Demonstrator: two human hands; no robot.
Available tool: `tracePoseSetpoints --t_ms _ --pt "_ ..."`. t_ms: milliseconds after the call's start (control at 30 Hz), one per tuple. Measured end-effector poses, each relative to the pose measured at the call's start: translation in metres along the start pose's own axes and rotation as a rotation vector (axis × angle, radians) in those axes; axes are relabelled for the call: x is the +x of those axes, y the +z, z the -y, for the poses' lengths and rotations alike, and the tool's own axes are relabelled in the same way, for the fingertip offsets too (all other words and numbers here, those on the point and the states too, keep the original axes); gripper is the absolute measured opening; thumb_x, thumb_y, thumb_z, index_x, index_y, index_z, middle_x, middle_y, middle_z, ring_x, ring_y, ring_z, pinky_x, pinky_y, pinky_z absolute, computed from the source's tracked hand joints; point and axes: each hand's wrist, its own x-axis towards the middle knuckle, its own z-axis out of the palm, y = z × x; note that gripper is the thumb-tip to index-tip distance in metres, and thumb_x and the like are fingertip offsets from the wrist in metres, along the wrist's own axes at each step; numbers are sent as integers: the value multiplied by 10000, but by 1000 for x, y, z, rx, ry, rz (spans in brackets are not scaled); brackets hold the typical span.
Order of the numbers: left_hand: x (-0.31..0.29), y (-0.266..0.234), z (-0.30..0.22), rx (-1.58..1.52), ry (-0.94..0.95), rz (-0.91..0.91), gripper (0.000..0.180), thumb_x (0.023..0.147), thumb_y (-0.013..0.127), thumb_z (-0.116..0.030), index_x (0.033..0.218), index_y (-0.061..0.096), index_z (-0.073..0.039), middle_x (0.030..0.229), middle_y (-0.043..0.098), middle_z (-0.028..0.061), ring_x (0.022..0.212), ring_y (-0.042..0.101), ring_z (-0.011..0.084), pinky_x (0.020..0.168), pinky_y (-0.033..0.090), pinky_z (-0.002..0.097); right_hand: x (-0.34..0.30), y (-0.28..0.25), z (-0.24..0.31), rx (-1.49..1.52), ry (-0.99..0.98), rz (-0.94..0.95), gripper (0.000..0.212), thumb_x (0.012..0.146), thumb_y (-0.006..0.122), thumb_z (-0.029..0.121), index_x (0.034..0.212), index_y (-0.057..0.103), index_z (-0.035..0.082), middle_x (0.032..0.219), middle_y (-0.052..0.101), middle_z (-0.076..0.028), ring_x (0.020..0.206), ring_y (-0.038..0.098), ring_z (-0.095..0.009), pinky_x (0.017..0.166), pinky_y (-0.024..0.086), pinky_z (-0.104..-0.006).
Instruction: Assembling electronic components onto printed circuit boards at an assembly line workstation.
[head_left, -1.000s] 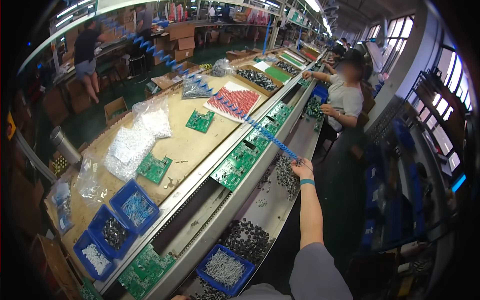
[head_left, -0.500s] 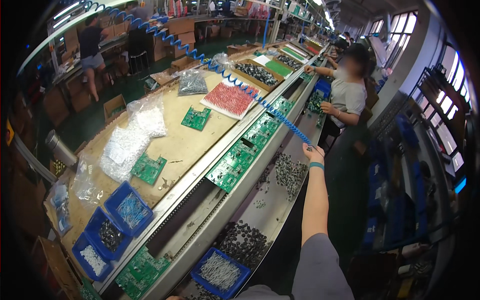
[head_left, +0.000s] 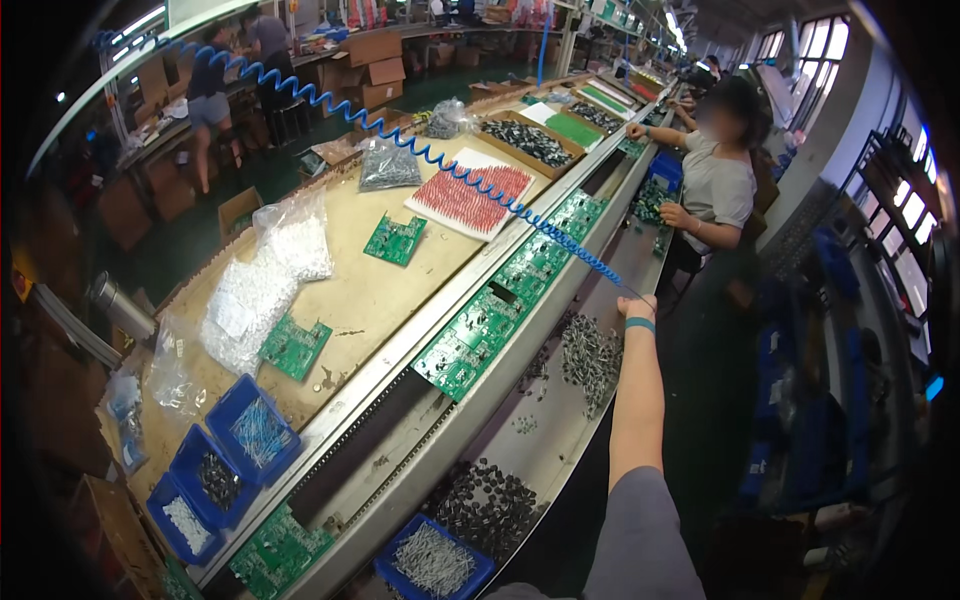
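My right hand (head_left: 637, 306) reaches far forward over the metal ledge, its fingers curled. Whatever is inside them is too small to make out. A teal wrist strap (head_left: 640, 323) circles that wrist, and a blue coiled cord (head_left: 440, 160) stretches to it from the upper left. Below the hand, on the ledge, lies a pile of small leaded components (head_left: 590, 350). Left of it a row of green circuit boards (head_left: 465, 345) sits on the conveyor rails, with another circuit board (head_left: 280, 552) nearer. My left hand is out of view.
Blue bins (head_left: 258, 432) of small parts stand at the table's left; another blue bin (head_left: 435, 560) sits on the ledge beside black components (head_left: 488, 505). Bags of white parts (head_left: 250, 310) and red parts on a white sheet (head_left: 470, 195) lie on the table. A co-worker (head_left: 715, 180) sits ahead.
The view has shifted slightly. My right arm stays stretched out, its hand turned a little with the fingers curled in. A sliver of skin at the lower edge has left the view.
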Motion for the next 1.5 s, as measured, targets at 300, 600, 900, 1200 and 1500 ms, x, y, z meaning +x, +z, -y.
tracePoseSetpoints --t_ms 300,600,900,1200,1500 --pt "0 -2 -26 51 -217 -18 127 827 598 -84 905 657 -2 863 648 211 811 614 395 748 485 402 -1 -7 -109 -116 -44 219 550 863 418 461 1242 446 64 1242 461 -95 1145 436 -248 1005 286 -496" --pt "2 -4 -28 24 -257 -13 133 828 600 -89 910 658 -1 862 648 213 823 627 382 747 489 395 -131 16 -95 -305 -87 367 1028 785 516 684 1486 82 69 1554 60 -115 1416 105 -332 1115 37 -520" --pt "-1 0 -20 33 -190 -27 120 835 610 -99 903 657 -12 896 658 188 864 625 374 778 483 397 -125 -22 -80 -672 -188 696 545 905 480 500 1166 534 24 1204 540 -149 1130 495 -329 960 400 -448" --pt "-13 15 13 -33 -63 -76 157 798 614 -109 924 659 -25 886 640 161 848 619 343 754 496 408 -418 -109 -152 -1109 392 1325 305 934 541 236 1093 542 -23 957 610 -139 832 629 -240 695 519 -352" --pt "-42 -16 1 -233 87 -322 87 818 603 -39 892 638 -9 876 613 120 818 613 295 729 492 362 -637 -211 -216 -1629 711 2330 198 835 608 44 1021 643 -15 955 671 -154 871 670 -256 764 517 -302"
